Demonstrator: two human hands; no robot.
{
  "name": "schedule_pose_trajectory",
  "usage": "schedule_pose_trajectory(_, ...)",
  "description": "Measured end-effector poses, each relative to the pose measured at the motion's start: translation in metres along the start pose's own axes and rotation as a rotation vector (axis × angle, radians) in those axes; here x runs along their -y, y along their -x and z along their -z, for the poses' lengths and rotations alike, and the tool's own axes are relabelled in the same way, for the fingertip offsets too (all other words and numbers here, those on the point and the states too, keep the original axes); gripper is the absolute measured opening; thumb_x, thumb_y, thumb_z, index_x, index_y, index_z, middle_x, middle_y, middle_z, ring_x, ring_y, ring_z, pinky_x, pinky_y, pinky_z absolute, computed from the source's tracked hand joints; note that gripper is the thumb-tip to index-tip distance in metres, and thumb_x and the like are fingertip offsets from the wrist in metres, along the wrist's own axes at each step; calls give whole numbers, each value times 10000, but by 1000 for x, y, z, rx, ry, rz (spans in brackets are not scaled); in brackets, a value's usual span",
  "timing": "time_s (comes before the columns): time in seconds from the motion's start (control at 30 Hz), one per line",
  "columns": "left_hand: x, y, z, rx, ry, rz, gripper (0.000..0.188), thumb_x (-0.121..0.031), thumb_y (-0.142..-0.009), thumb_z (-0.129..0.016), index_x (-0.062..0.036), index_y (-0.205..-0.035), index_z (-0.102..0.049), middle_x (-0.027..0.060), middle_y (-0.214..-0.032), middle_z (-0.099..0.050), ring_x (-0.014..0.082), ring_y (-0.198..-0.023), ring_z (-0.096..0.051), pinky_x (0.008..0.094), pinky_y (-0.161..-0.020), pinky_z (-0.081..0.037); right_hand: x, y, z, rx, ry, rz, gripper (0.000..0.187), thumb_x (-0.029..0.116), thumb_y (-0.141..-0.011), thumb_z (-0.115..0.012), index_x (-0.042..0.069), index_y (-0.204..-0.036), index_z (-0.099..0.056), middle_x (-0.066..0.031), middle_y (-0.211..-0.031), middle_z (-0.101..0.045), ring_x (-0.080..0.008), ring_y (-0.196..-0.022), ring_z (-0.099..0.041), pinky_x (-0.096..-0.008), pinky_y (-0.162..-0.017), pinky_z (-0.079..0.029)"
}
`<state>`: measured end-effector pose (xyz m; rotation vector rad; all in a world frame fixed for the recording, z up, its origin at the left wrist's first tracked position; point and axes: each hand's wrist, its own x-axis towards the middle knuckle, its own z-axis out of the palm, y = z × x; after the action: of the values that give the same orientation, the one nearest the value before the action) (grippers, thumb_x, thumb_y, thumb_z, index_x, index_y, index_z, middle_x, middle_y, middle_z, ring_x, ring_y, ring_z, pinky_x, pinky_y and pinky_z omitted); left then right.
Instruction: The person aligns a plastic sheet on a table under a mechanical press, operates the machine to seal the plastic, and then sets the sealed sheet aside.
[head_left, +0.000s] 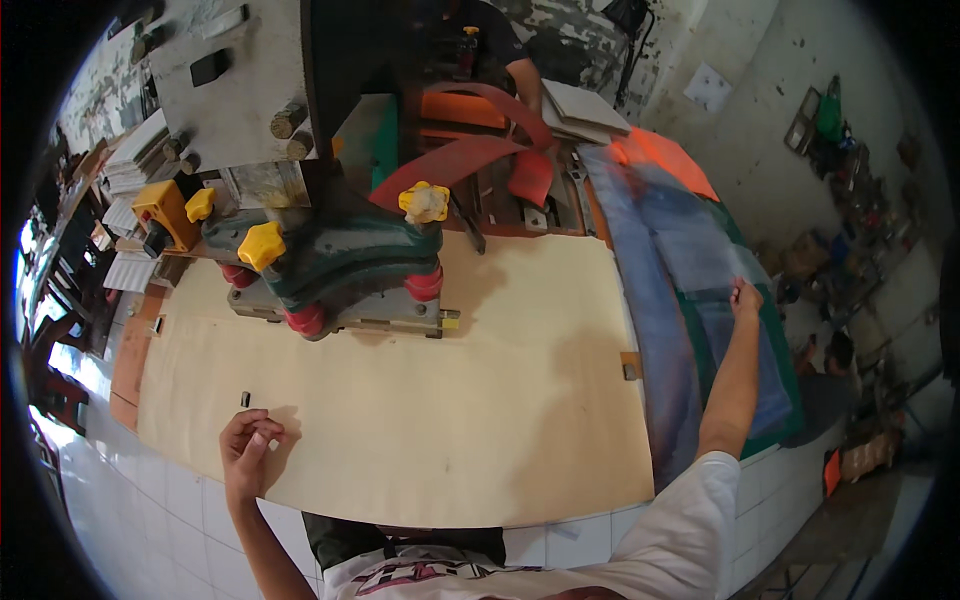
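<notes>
At the right of the frame, the right hand pinches the edge of a clear sheet, which blurs above the blue pile. The left hand hangs at lower left over the pale board, fingers loosely curled beside a small block — whether they grip anything, I cannot tell. The step looks like sheet handling; the next move probably calls for a firm pinch — and clearance from the press.
</notes>
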<state>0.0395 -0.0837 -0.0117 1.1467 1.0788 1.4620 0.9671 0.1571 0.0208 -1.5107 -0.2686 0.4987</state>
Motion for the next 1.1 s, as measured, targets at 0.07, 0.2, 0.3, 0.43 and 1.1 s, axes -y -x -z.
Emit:
schedule_pose_trajectory(0.07, 13, -2, 1, 9, 37, -11, 369, -182, -903, -690, 37, -1185, -597, 126, -948, -707, 219, -842, -667, 359, -838, -514, 7, -33, 21, 37, -137, 9, 240, 92, -956, -667, -75, -1126, -640, -140, -874, -657, -152, -620, -561, -283, -507, -475)
schedule_pose_trajectory(0.2, 16, -4, -3, 10, 13, -10, 396, -212, -899, -701, 39, -1187, -596, 126, -950, -703, 220, -848, -669, 364, -847, -518, -5, -43, 24, 1, -328, 5, 432, 158, -948, -695, -103, -1265, -559, -192, -1061, -647, -254, -860, -647, -304, -680, -566)
schedule_pose_trajectory(0.3, -2, 6, 0, -21, -48, -23, 389, -262, -887, -723, 37, -1114, -620, 124, -949, -695, 225, -868, -674, 370, -859, -522, -29, -11, -12, -21, -204, -61, 462, 166, -932, -693, -33, -1320, -540, -149, -1181, -625, -281, -955, -638, -372, -805, -567)
schedule_pose_trajectory(0.43, -8, 4, -28, 102, 24, -236, 413, -393, -888, -735, 12, -904, -656, 114, -868, -681, 234, -818, -687, 406, -866, -529, 28, -1, 37, 109, 158, 116, 581, 224, -920, -683, 49, -1426, -456, -77, -1306, -598, -288, -1029, -633, -429, -884, -562)
schedule_pose_trajectory(1.1, -151, 83, -52, 961, 1169, -612, 537, -509, -987, -578, -120, -618, -541, 4, -477, -376, 149, -385, -408, 499, -910, -418, -84, 517, 94, 685, 242, 414, 425, 173, -1005, -616, -46, -1356, -520, -177, -1271, -613, -181, -1075, -616, -315, -919, -540)
